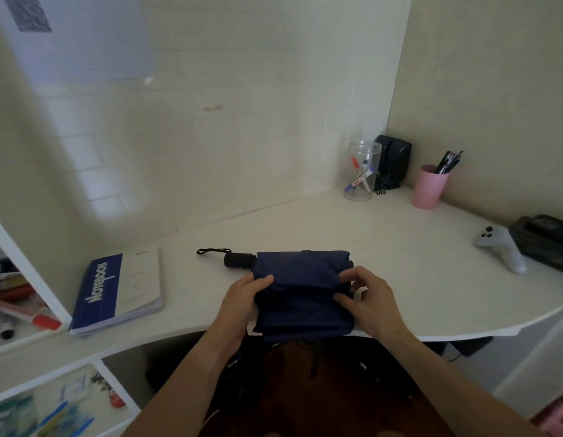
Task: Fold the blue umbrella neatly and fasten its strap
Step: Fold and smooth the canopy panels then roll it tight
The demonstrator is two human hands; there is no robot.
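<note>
The blue umbrella (300, 272) lies collapsed on the white desk (400, 253), its dark navy cloth spread in loose flat folds that hang over the desk's front edge. Its black handle (237, 259) points left, with a thin black wrist loop (212, 250) trailing from it. My left hand (242, 298) grips the cloth's left edge, thumb on top. My right hand (368, 294) pinches the cloth at its right edge between thumb and fingers. The fastening strap is not visible.
A blue and white notebook (116, 291) lies left of the umbrella. At the back right stand a clear jar (362, 171), black speakers (395, 162) and a pink cup of pens (430, 186). A white game controller (501, 244) and a black box (545, 238) sit far right.
</note>
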